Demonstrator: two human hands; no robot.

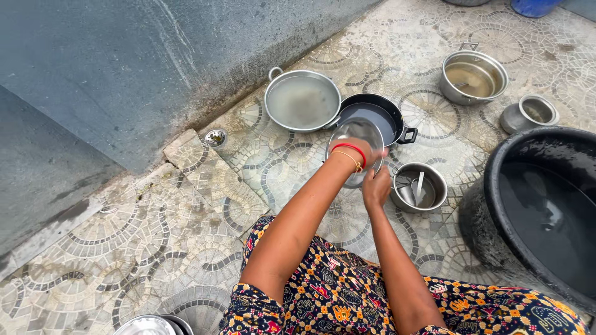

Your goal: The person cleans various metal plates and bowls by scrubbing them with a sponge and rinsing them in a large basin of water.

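A round steel plate (355, 132) is held tilted above the patterned tile floor. My left hand (367, 152), with a red bangle and a thin gold bracelet at the wrist, presses on the plate's face and looks blurred. My right hand (375, 187) grips the plate's lower edge from below. Just behind the plate sits a black pan (376, 116) holding water.
A steel two-handled pan (302, 100) lies by the grey wall. To the right are a steel bowl with spoons (419, 187), a steel pot (474, 75), a small steel pot (529, 113) and a large black water tub (546, 205). A floor drain (215, 137) is at the left.
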